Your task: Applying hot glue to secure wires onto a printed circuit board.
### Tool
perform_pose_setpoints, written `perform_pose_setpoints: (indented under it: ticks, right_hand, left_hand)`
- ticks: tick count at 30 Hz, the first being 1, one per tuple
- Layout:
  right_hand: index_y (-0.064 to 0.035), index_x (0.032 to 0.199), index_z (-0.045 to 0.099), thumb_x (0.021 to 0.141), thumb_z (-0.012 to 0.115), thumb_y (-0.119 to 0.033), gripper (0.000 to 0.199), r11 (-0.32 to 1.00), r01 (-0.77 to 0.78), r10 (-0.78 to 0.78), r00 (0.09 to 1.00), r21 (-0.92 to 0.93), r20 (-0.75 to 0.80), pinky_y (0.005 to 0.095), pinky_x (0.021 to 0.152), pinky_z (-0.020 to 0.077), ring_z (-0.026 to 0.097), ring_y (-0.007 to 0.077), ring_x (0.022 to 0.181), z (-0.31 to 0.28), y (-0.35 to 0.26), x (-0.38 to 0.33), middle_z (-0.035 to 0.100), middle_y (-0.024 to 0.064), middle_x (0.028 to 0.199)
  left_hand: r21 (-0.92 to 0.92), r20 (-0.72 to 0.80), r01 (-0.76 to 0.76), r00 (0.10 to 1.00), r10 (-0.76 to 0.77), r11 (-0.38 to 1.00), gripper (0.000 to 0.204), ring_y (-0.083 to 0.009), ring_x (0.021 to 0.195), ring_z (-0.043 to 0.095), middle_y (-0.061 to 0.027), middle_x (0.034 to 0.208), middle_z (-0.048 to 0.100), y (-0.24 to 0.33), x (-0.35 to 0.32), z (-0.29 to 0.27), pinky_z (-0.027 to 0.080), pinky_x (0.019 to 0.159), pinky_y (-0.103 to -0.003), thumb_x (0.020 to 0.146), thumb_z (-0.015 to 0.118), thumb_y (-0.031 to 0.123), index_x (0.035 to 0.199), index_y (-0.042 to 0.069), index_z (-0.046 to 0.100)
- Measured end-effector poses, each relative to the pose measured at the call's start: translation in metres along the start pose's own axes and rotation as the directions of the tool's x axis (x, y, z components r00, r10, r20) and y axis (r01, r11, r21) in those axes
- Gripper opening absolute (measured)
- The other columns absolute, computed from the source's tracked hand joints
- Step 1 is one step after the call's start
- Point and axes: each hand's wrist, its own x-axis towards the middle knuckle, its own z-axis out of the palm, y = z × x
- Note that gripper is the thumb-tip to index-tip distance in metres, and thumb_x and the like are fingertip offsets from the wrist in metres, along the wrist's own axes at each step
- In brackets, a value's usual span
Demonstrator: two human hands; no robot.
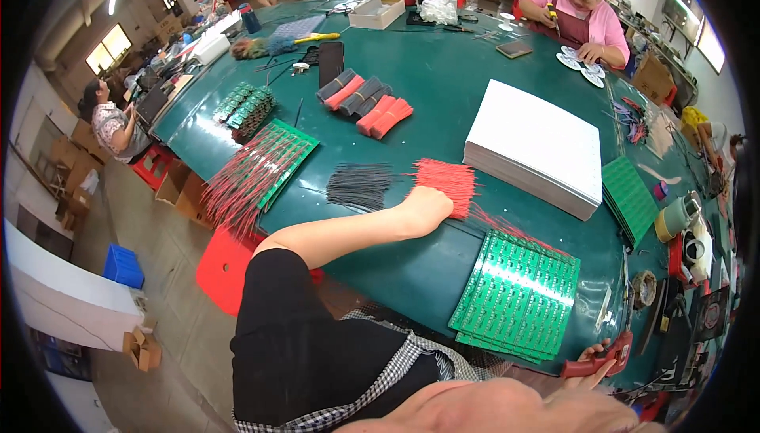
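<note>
My left hand (431,204) reaches across the table with fingers curled down onto a spread pile of red wires (443,176). Its fingertips are hidden, so how many wires it grips cannot be seen. Beside it lies a pile of black wires (359,186). My right hand (595,360), at the lower right, is closed around a red gun-shaped tool (622,351). A stack of green circuit boards (518,294) lies between my hands; red wires run along its far edge.
Left lie green boards covered in red wires (265,165) and stacked board strips (244,108). Bundled wires (372,103) sit farther back. A thick white stack (534,144) and more green boards (630,198) are right. A co-worker (582,13) handles white discs across the green table (427,61).
</note>
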Motion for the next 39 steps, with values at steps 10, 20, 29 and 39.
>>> perform_pose_setpoints:
  ticks: [10, 20, 29, 39]
  right_hand:
    - [-0.0036, 0.135, 0.026, 0.092, 0.048, -0.028, 0.054, 0.999, -0.012, 0.011, 0.999, -0.03, -0.038, 0.0261, 0.081, 0.042, 0.048, 0.0158, 0.093, -0.002, 0.005, 0.005, 0.044, 0.012, 0.121]
    - [-0.0057, 0.136, 0.025, 0.089, 0.054, -0.021, 0.057, 1.0, -0.018, 0.017, 1.0, -0.025, -0.011, 0.0266, 0.079, 0.0428, 0.049, 0.0165, 0.091, -0.002, 0.001, 0.004, 0.045, 0.0119, 0.117]
    - [-0.0071, 0.137, 0.026, 0.081, 0.065, -0.021, 0.07, 0.997, 0.027, -0.03, 0.999, -0.076, -0.039, 0.0254, 0.075, 0.0401, 0.045, 0.0145, 0.086, 0.008, 0.001, 0.015, 0.044, 0.0078, 0.109]
    - [-0.0086, 0.134, 0.028, 0.08, 0.061, -0.003, 0.064, 0.915, -0.102, 0.059, 0.991, 0.391, 0.122, 0.018, 0.054, 0.0384, 0.042, 0.0086, 0.065, 0.034, -0.009, -0.01, 0.043, 0.0065, 0.115]
  left_hand:
    - [-0.037, 0.003, 0.056, 0.998, -0.056, 0.998, 0.008, -0.0317, 0.078, 0.061, -0.0147, 0.079, 0.06, -0.014, -0.018, 0.007, 0.049, 0.067, -0.041, 0.07, 0.053, 0.006, 0.074, 0.002, 0.058]
    - [-0.919, -0.117, 0.04, 0.922, -0.368, 0.391, 0.014, -0.0182, 0.075, 0.064, -0.0115, 0.082, 0.064, -0.018, -0.063, -0.017, 0.05, 0.063, -0.031, 0.085, 0.054, 0.005, 0.095, -0.003, 0.058]
    - [-0.997, -0.066, -0.04, 0.891, -0.45, 0.066, 0.014, -0.011, 0.078, 0.061, -0.0061, 0.086, 0.064, 0.019, -0.058, 0.024, 0.047, 0.064, -0.023, 0.088, 0.054, 0.009, 0.094, -0.002, 0.06]
    - [-0.901, 0.282, 0.299, 0.954, 0.102, -0.314, 0.025, -0.0174, 0.075, 0.064, -0.0113, 0.085, 0.064, 0.031, -0.035, -0.006, 0.05, 0.069, -0.025, 0.086, 0.056, 0.01, 0.107, -0.004, 0.056]
